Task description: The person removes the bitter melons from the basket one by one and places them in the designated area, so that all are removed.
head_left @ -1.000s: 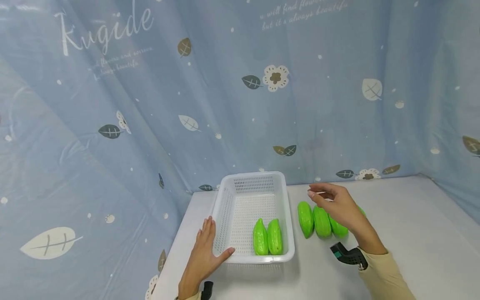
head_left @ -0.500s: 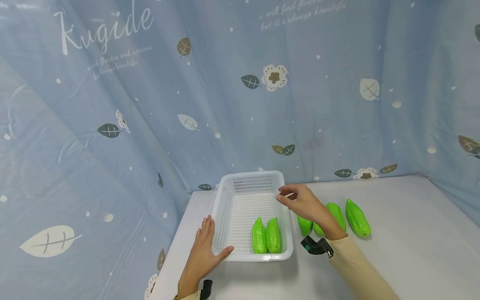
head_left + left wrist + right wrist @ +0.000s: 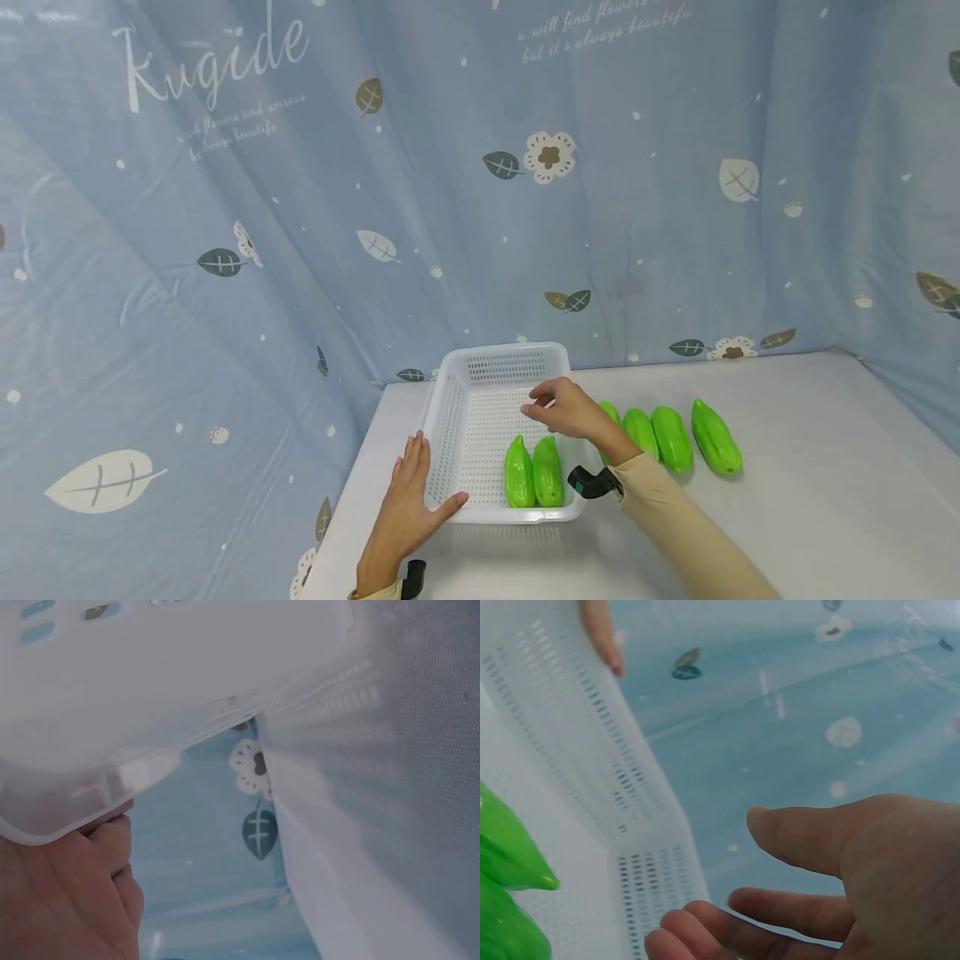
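A white perforated plastic basket (image 3: pixel 487 408) stands on the table. Inside it, near its front right corner, two bright green, ribbed, gourd-like vegetables (image 3: pixel 519 472) lie side by side. My left hand (image 3: pixel 405 500) touches the basket's near left corner, fingers stretched along the outer side and thumb at the front rim. In the left wrist view, part of this hand (image 3: pixel 71 892) shows against the rim. My right hand (image 3: pixel 566 408) hovers over the right side of the basket. Nothing is between its thumb and loosely bent fingers, as the right wrist view shows (image 3: pixel 795 889).
Several similar green vegetables (image 3: pixel 671 439) lie in a row on the white table (image 3: pixel 817 467) right of the basket. The right forearm partly covers the leftmost. A blue patterned curtain (image 3: pixel 450 192) hangs behind the table and along its left side.
My right hand has moved left, from above the row of green vegetables to over the basket. That uncovers the vegetables at the right. The left hand and basket stay put.
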`<state>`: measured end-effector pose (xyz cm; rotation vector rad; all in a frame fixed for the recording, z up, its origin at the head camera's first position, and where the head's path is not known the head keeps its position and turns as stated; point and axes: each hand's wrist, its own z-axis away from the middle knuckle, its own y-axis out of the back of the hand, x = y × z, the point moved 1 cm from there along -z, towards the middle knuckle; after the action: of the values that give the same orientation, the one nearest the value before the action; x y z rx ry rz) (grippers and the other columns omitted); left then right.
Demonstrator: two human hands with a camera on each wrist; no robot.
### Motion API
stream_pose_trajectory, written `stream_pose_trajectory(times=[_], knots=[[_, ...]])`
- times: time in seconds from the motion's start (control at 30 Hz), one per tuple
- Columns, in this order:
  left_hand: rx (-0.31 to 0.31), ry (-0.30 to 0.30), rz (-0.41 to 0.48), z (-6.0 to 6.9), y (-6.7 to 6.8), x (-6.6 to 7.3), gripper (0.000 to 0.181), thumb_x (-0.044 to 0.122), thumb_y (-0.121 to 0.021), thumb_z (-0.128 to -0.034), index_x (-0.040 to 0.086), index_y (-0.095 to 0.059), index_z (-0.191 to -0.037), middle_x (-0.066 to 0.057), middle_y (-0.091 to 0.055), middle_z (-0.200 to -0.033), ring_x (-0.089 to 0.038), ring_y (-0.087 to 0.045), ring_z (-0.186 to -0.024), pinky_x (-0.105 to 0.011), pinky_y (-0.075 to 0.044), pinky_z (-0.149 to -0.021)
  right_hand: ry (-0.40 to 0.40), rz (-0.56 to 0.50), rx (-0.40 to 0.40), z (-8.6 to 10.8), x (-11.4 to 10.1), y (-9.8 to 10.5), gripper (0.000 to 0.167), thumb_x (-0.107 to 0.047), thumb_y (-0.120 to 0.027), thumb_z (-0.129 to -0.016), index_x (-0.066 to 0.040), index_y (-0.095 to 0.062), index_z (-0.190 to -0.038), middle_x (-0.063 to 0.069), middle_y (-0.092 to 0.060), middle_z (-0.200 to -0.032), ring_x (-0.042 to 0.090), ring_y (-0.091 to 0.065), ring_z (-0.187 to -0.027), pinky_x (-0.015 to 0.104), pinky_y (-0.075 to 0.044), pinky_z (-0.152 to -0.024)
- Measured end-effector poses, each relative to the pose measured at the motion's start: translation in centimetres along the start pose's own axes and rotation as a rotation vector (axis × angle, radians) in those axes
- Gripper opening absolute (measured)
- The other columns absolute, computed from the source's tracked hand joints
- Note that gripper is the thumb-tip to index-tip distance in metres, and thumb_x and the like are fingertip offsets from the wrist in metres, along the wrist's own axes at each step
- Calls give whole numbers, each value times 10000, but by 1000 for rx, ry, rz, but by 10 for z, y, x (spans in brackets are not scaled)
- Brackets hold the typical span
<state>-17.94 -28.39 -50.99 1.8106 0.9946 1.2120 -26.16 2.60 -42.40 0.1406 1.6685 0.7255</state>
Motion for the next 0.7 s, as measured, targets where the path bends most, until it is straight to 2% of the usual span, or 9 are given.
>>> stream_pose_trajectory(times=[0.2, 0.37, 0.4, 0.43, 0.53, 0.63, 0.67, 0.7], knots=[[-11, 14, 3, 0, 1, 1, 1142, 665, -724, -819, -26, -280, -1612, -161, -226, -1728, -379, -217, -1606, -600, -227, -1267, -44, 12, -27, -10, 6, -12, 488, -238, -712, -980, 120, -633, -1303, 202, -719, -1075, 162, -688, -670, 326, -604, -648], [-5, -14, -26, -1, 2, 0, 1140, 667, -714, -832, -47, -276, -1606, -189, -239, -1718, -422, -240, -1588, -659, -261, -1233, -86, 25, -31, -15, 6, -21, 500, -212, -744, -954, 137, -633, -1296, 238, -734, -1099, 273, -738, -712, 365, -628, -693], [-7, -13, -27, -1, 2, 0, 1140, 666, -713, -834, -46, -273, -1607, -191, -239, -1718, -421, -237, -1589, -656, -256, -1236, -93, 33, -33, -15, 5, -24, 503, -206, -752, -947, 139, -635, -1293, 244, -739, -1098, 282, -744, -729, 366, -630, -694], [-13, -8, -18, -1, 2, -1, 1143, 669, -711, -836, -40, -263, -1612, -189, -232, -1720, -416, -225, -1594, -597, -193, -1288, -99, 42, -37, -15, 4, -25, 503, -205, -758, -941, 140, -639, -1289, 248, -741, -1102, 303, -748, -737, 365, -629, -686], [-21, -1, -17, 0, 2, -1, 1146, 671, -710, -838, -34, -253, -1617, -186, -224, -1723, -408, -215, -1599, -587, -177, -1294, -114, 50, -48, -17, 4, -33, 504, -193, -776, -925, 144, -646, -1277, 265, -746, -1112, 341, -760, -760, 360, -629, -664], [-30, 10, -9, 0, 2, 0, 1148, 671, -709, -838, -28, -244, -1620, -180, -212, -1727, -402, -204, -1604, -589, -173, -1297, -120, 73, -62, -21, 6, -40, 476, -201, -791, -914, 130, -678, -1236, 258, -764, -1045, 351, -763, -728, 325, -608, -612], [-26, 6, -17, 0, 2, 0, 1147, 669, -710, -837, -32, -249, -1618, -186, -219, -1724, -408, -211, -1600, -653, -235, -1247, -124, 81, -69, -22, 8, -42, 467, -203, -793, -911, 127, -685, -1224, 253, -771, -1002, 350, -764, -720, 315, -600, -598], [-26, 7, -14, 0, 2, 0, 1146, 669, -709, -838, -33, -248, -1618, -184, -214, -1726, -407, -209, -1601, -654, -235, -1247, -126, 92, -69, -23, 8, -44, 459, -203, -801, -903, 123, -694, -1208, 240, -774, -949, 347, -760, -697, 304, -587, -578]])
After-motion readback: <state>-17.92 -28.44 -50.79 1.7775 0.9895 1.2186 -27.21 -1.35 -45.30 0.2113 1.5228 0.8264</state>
